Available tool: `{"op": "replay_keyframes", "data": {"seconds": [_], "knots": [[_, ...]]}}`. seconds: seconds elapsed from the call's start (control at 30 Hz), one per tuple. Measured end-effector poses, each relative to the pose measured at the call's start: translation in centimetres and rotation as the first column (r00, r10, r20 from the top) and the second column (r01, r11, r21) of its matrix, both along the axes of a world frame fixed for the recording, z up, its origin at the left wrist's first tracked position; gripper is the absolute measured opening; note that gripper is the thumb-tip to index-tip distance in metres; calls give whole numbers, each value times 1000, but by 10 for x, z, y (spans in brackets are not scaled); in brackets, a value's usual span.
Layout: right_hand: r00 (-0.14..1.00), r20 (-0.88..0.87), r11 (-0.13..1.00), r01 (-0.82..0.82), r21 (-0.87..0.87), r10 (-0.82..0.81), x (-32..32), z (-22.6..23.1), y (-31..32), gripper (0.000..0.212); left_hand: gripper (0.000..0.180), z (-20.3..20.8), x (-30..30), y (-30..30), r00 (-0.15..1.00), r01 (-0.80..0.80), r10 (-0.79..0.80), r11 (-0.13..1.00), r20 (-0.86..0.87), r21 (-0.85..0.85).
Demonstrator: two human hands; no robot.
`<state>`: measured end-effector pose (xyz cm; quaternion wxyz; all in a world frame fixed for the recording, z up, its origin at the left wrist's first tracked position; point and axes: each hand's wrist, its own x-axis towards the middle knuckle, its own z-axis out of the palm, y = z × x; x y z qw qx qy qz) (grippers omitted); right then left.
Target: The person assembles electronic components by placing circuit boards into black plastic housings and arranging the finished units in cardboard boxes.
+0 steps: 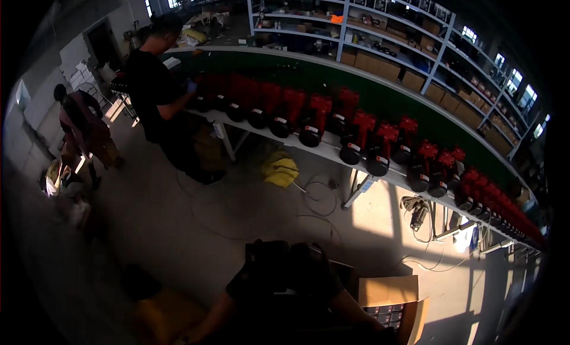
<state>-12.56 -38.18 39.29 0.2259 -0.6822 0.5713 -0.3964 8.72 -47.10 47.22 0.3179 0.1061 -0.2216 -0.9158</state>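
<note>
My forearms rise from the lower edge toward a very dark area at the lower middle. My left hand [242, 282] is at the left side of a dark boxy object [267, 253]. My right hand [330, 282] is at the right side of a dark, round-topped object [305, 255] next to it. Both hands look black, perhaps gloved. Shadow hides the fingers, and I cannot tell whether the dark shapes are one piece or two. Close to my right forearm stands an open carton [389, 289] with several small black boxes [385, 315] inside.
A long green-topped bench [380, 144] carries rows of red machines with black round parts [314, 116]. Beyond it stand shelves [396, 59]. A person in black [151, 86] works at its left; another bends farther left [86, 122]. Cables and a yellow bag [279, 168] lie on the floor.
</note>
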Motion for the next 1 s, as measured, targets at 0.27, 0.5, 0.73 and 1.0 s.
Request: {"op": "replay_keyframes", "data": {"seconds": [0.27, 0.5, 0.73, 1.0], "knots": [[172, 974, 912, -356, 204, -151, 71, 0, -125, 65, 107, -15, 133, -89, 991, -133, 134, 989, 18, -68], [156, 964, 843, -468, 263, -214, 158, 43, -225, 84, 107, -38, 199, -136, 913, -406, 408, 912, 25, -66], [474, 870, 705, -662, 254, 131, 221, 34, -341, 99, 126, -33, 241, -197, 786, -606, 605, 795, 131, -33], [562, 739, 606, -749, 266, 370, 343, 35, -489, 98, 120, 7, 324, -307, 614, -742, 744, 658, 264, -129]]}}
